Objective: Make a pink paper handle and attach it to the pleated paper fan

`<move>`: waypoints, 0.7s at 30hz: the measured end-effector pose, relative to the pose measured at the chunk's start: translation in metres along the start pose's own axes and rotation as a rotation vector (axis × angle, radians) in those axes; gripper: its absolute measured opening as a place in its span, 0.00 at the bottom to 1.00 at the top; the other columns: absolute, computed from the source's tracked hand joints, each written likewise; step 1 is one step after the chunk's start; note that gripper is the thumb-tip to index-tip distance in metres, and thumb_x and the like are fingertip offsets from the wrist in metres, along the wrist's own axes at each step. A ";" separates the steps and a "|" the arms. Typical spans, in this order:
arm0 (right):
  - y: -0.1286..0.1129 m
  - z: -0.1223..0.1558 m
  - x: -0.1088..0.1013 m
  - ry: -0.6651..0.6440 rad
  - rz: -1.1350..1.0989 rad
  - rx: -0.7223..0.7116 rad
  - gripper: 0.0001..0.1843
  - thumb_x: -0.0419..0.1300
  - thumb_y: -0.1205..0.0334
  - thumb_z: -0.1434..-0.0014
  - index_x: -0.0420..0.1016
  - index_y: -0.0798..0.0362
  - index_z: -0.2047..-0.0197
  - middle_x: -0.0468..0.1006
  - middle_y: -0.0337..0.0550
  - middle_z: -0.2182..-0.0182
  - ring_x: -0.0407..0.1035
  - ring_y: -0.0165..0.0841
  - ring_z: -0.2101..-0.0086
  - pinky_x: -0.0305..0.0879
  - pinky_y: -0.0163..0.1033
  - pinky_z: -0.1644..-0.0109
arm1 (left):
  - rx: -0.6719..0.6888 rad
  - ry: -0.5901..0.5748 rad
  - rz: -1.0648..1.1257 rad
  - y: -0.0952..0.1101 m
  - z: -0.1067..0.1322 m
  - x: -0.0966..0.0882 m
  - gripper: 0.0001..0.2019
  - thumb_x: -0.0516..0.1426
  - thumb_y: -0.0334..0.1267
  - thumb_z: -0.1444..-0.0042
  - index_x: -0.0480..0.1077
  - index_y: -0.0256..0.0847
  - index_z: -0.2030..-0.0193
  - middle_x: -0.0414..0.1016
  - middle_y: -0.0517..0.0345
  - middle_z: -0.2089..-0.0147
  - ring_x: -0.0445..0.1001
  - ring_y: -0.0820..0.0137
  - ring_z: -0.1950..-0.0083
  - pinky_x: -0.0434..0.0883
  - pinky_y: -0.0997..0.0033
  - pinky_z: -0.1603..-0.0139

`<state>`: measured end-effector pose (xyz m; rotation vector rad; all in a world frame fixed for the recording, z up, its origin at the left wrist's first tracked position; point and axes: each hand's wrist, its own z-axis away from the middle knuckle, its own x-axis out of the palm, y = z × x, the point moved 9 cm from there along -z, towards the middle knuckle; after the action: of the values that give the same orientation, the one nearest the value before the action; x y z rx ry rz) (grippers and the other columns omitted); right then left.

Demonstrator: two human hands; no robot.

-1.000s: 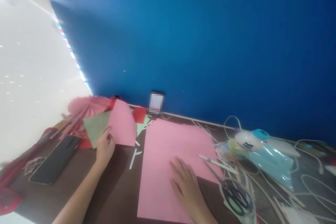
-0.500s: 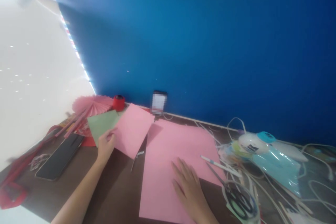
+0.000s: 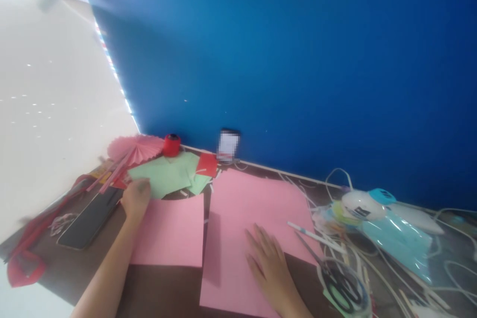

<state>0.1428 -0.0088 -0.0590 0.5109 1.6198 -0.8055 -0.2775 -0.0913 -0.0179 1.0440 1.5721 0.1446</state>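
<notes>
My left hand [image 3: 136,199] is closed at the upper left corner of the smaller pink sheet of paper [image 3: 171,233], its fingers partly hidden and blurred. Green paper [image 3: 162,175] lies just behind that sheet. Flat on the large pink sheet [image 3: 257,198] rests my right hand [image 3: 270,268], fingers stretched out and holding nothing. Right of it, scissors [image 3: 341,283] with dark handles lie with their blades pointing toward the large sheet. A slim white stick, perhaps a pen [image 3: 315,236], crosses the sheet's right edge.
A black phone [image 3: 89,221], a pink folded paper fan [image 3: 136,149] and a red roll [image 3: 172,145] are on the left. A red square [image 3: 207,164] lies at the back. White cables [image 3: 376,253] and a blue plastic packet [image 3: 397,241] clutter the right. A blue wall [image 3: 276,69] rises behind.
My left hand has shifted left and brought the smaller pink sheet down toward me, uncovering green paper and the red square. My right hand stays on the large sheet. The view has shifted slightly.
</notes>
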 end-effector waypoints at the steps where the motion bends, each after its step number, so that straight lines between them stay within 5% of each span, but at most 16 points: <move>1: 0.000 0.000 0.000 -0.001 0.001 0.001 0.26 0.43 0.53 0.38 0.50 0.44 0.36 0.50 0.40 0.36 0.44 0.39 0.38 0.41 0.54 0.37 | 0.010 0.004 -0.022 0.001 0.000 0.000 0.12 0.53 0.38 0.49 0.74 0.41 0.60 0.74 0.48 0.59 0.71 0.55 0.58 0.66 0.55 0.58; 7: -0.002 0.000 -0.001 -0.010 0.011 -0.001 0.26 0.42 0.53 0.38 0.51 0.45 0.37 0.50 0.41 0.36 0.43 0.39 0.38 0.41 0.55 0.36 | 0.373 0.294 0.021 0.040 0.018 -0.022 0.16 0.48 0.28 0.47 0.71 0.37 0.54 0.70 0.45 0.48 0.66 0.57 0.45 0.58 0.53 0.44; 12: -0.002 0.000 -0.001 -0.018 0.009 0.006 0.26 0.43 0.54 0.38 0.51 0.45 0.36 0.50 0.41 0.36 0.43 0.39 0.38 0.40 0.55 0.37 | 0.708 0.255 0.089 0.078 0.039 -0.027 0.13 0.45 0.27 0.45 0.70 0.36 0.63 0.67 0.48 0.44 0.64 0.62 0.42 0.56 0.57 0.39; 16: -0.002 0.000 -0.002 -0.008 0.014 0.002 0.26 0.43 0.55 0.38 0.51 0.46 0.36 0.50 0.42 0.36 0.43 0.40 0.38 0.41 0.55 0.37 | 0.838 0.026 -0.059 0.115 0.072 -0.007 0.10 0.51 0.38 0.45 0.69 0.36 0.62 0.54 0.45 0.35 0.46 0.52 0.33 0.42 0.46 0.36; 18: -0.003 0.000 -0.002 -0.006 0.015 -0.005 0.26 0.43 0.56 0.38 0.51 0.46 0.37 0.50 0.42 0.36 0.43 0.40 0.38 0.41 0.55 0.37 | 0.966 -0.227 -0.155 0.129 0.106 0.018 0.18 0.52 0.47 0.46 0.68 0.34 0.57 0.44 0.46 0.32 0.35 0.47 0.32 0.34 0.39 0.38; 21: -0.003 0.000 -0.001 -0.010 0.022 -0.014 0.26 0.43 0.56 0.38 0.51 0.46 0.36 0.50 0.42 0.36 0.43 0.40 0.38 0.43 0.56 0.37 | 1.086 -0.436 -0.214 0.130 0.150 0.039 0.35 0.49 0.60 0.50 0.61 0.33 0.44 0.39 0.44 0.32 0.34 0.47 0.32 0.27 0.37 0.40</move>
<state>0.1408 -0.0106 -0.0575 0.5133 1.6071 -0.7791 -0.0783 -0.0537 -0.0138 1.5546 1.3030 -1.1231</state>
